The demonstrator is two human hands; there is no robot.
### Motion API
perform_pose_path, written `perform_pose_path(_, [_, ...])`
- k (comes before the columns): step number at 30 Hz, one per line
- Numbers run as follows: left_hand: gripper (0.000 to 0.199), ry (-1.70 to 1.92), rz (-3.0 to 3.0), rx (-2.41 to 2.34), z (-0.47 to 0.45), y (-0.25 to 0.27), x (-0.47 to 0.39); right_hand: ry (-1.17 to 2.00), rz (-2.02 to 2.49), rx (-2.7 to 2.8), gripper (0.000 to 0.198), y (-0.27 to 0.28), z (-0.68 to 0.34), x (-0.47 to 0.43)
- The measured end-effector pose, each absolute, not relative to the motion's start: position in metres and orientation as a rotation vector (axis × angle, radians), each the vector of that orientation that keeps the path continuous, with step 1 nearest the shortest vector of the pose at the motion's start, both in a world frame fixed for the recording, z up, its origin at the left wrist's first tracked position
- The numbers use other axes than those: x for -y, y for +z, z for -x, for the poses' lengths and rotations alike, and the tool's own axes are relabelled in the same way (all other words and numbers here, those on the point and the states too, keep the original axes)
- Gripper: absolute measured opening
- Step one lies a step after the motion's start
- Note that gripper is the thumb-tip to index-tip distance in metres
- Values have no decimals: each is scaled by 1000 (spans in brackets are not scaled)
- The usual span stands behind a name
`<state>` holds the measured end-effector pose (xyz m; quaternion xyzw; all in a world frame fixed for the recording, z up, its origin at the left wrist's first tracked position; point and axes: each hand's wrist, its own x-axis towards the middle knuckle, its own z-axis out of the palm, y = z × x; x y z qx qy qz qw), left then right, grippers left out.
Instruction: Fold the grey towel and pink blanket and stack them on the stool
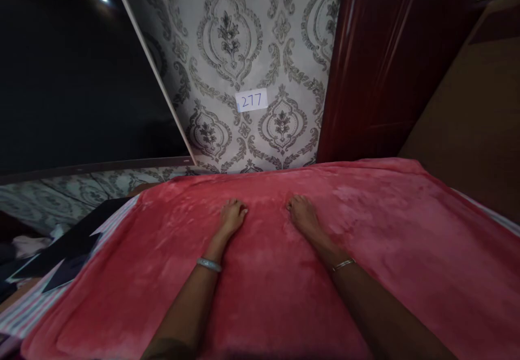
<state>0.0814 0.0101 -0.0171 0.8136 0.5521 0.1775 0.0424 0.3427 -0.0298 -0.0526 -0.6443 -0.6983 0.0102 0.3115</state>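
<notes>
A red plush blanket (268, 295) lies spread out in front of me, mostly smooth, with lighter pink patches towards the right. On its far half, left of the middle, my left hand (233, 215) is closed, its fingers curled into the fabric. My right hand (301, 211) is closed in the same way a short distance to the right, knuckles up, touching the blanket. The fingertips of both hands are partly hidden. A bluish bangle (209, 264) circles my left wrist, and a thin silver bracelet (343, 264) is on the right one.
Beyond the blanket rises a patterned wall (229, 30) bearing a paper label (251, 100) marked 277. A large dark screen (81, 78) stands at the left, and a dark red wooden panel (365, 67) at the right. Striped cloth (28, 308) and dark flat items (71, 262) lie beside the blanket's left edge.
</notes>
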Motion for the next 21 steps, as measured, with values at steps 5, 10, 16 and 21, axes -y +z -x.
perform_pose_path(5, [48, 544, -2650, -1258, -100, -4, -9, -128, 1561, 1818, 22, -54, -345, 35])
perform_pose_path(10, [38, 536, -2703, -1142, -115, -11, -7, -89, 1489, 1808, 21, -52, -346, 37])
perform_pose_path(16, [30, 669, -2788, -1364, -123, -13, 0, 45, 1433, 1842, 22, -42, -347, 45])
perform_pose_path(21, [30, 846, -3031, -1231, -120, -9, 17, -43, 1247, 2011, 32, -32, -339, 60])
